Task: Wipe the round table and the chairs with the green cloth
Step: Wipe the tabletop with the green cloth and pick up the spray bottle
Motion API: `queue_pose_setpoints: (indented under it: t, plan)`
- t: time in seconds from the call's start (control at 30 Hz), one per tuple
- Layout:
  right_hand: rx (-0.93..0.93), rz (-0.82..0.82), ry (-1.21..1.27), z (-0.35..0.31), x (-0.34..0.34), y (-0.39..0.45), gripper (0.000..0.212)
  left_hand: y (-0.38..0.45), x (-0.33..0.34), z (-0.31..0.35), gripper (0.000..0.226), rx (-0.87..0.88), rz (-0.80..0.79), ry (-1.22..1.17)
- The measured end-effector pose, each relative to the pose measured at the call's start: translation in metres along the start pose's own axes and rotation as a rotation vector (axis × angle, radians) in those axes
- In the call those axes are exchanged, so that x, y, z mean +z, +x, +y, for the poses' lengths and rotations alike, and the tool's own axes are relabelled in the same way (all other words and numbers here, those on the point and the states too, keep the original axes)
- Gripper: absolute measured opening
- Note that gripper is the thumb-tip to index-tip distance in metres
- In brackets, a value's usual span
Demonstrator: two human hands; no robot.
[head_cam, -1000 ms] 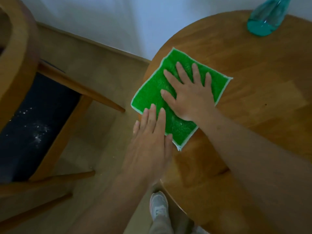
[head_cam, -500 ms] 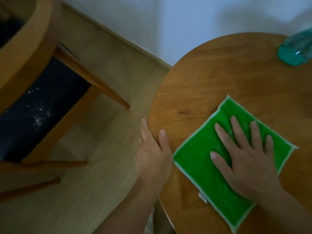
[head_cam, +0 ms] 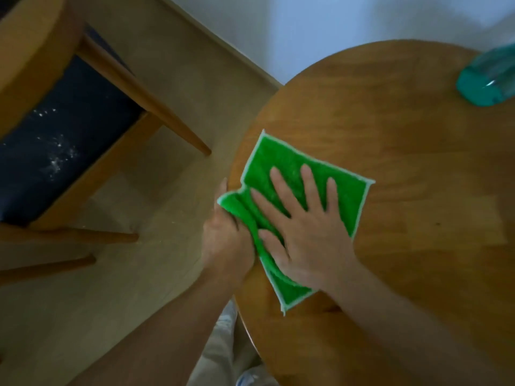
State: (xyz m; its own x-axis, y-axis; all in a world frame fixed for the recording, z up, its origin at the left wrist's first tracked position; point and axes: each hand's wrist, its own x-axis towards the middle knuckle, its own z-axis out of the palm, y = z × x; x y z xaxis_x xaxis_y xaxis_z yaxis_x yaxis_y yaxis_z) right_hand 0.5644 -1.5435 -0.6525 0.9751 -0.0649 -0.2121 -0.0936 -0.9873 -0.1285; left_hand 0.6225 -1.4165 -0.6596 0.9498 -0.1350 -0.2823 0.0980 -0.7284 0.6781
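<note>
The green cloth (head_cam: 345, 196) with a white hem lies at the left edge of the round wooden table (head_cam: 404, 129). My right hand (head_cam: 303, 229) presses flat on it, fingers spread. The cloth's left corner hangs over the table edge and bunches against my left hand (head_cam: 225, 243), which is cupped at the rim just below the tabletop; its fingers are partly hidden by the cloth. A wooden chair (head_cam: 117, 79) with a dark seat (head_cam: 61, 151) stands to the left; white specks lie on the seat.
A teal spray bottle (head_cam: 490, 79) stands at the table's far right. A white wall and skirting board run behind. The pale floor shows between chair and table. My shoe is visible below the table's edge.
My right hand has slid the cloth left from the table's middle to its edge, where the corner now bunches over my left hand. The left hand has stayed at the rim.
</note>
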Motion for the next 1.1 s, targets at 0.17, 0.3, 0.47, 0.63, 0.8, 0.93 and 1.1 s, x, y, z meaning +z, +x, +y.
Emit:
queue_pose_setpoints:
  t: [0.17,0.3,0.47,0.63,0.8,0.93,1.1]
  plan:
    - [-0.065,0.06,-0.01,0.029,-0.009,0.051,0.059,-0.001,0.004,0.001,0.028,0.027,0.069,-0.016]
    - [0.305,0.12,0.1,0.071,-0.033,0.148,0.058,-0.001,0.004,0.002,0.046,0.032,0.041,-0.004]
    - [0.246,0.131,0.082,0.019,-0.02,0.126,0.058,0.004,0.004,-0.004,0.042,0.007,0.081,-0.095]
    - [0.108,0.096,0.061,-0.037,0.007,0.006,0.057,-0.001,0.003,-0.01,0.047,-0.224,0.203,-0.414]
    - [0.088,0.052,0.107,-0.057,0.025,-0.085,0.056,-0.035,-0.003,-0.019,0.065,0.169,-0.034,0.033]
    - [0.29,0.102,0.069,-0.015,0.015,-0.054,0.056,-0.052,-0.006,-0.011,0.068,0.36,-0.154,0.457]
    - [0.499,0.149,0.063,-0.004,0.027,-0.104,0.059,-0.037,-0.003,0.004,0.069,0.435,-0.222,0.553]
